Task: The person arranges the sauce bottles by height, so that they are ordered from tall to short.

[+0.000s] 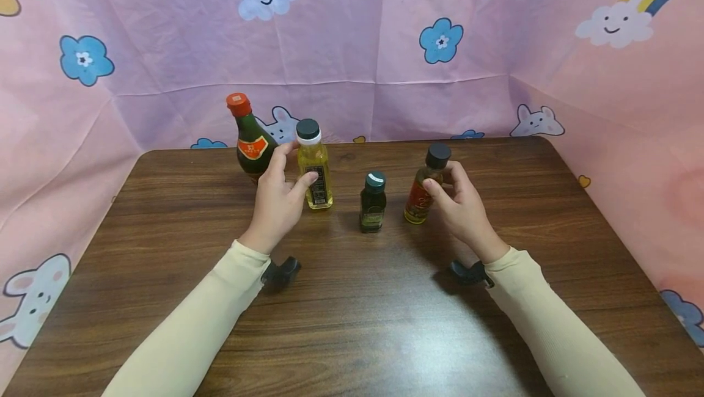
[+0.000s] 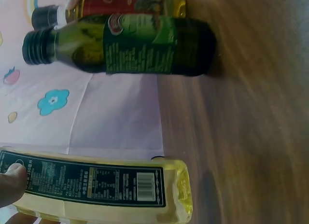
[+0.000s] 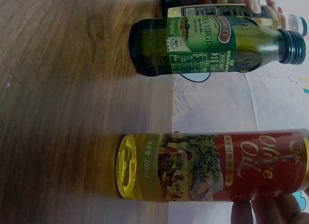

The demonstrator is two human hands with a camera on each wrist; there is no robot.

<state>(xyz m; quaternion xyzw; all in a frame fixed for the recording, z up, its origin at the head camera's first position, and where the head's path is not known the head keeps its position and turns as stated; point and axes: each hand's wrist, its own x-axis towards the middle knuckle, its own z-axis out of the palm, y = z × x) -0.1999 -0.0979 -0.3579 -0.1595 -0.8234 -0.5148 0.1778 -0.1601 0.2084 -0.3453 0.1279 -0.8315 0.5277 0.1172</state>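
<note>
My left hand point(image 1: 275, 204) grips a clear square bottle of yellow oil point(image 1: 319, 190) with a dark cap, thumb against its black label. In the left wrist view the thumb point(image 2: 13, 184) presses near the label's top end. My right hand point(image 1: 464, 211) holds an olive oil bottle point(image 1: 418, 200) by its upper part; it has a black cap and a red label, readable in the right wrist view. Between these two stands a small dark green olive oil bottle point(image 1: 373, 203), upright and touched by neither hand.
Behind my left hand stands a dark green bottle point(image 1: 255, 148) with a red cap and orange label, partly hidden by that hand. The brown wooden table point(image 1: 352, 317) ends at a patterned pink cloth point(image 1: 341, 49). Black wrist mounts point(image 1: 282, 270) stick out below both sleeves.
</note>
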